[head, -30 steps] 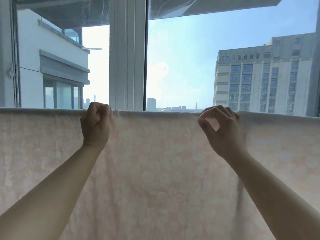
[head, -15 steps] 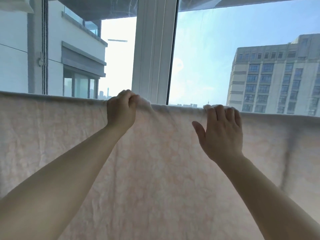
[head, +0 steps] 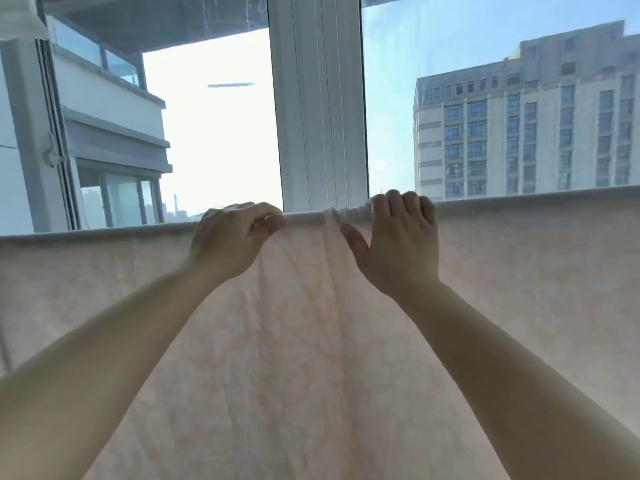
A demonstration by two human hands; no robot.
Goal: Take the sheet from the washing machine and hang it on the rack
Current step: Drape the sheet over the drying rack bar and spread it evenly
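Hung already over the rack's top bar, pale pink sheet [head: 311, 341], draped wide before the window frame [head: 318, 98]; at left of the bunched fold, left hand [head: 232, 240], fingers curled, pinching the top edge, likely to tug it flat; at right, right hand [head: 398, 244], fingers hooked together over the bar, thumb spread, probably steadying the cloth

Pale pink sheet [head: 311, 341] with a faint mottled pattern.
White window frame [head: 318, 98], blue sky [head: 388, 98], a beige building [head: 526, 126], a white and grey one [head: 114, 116].
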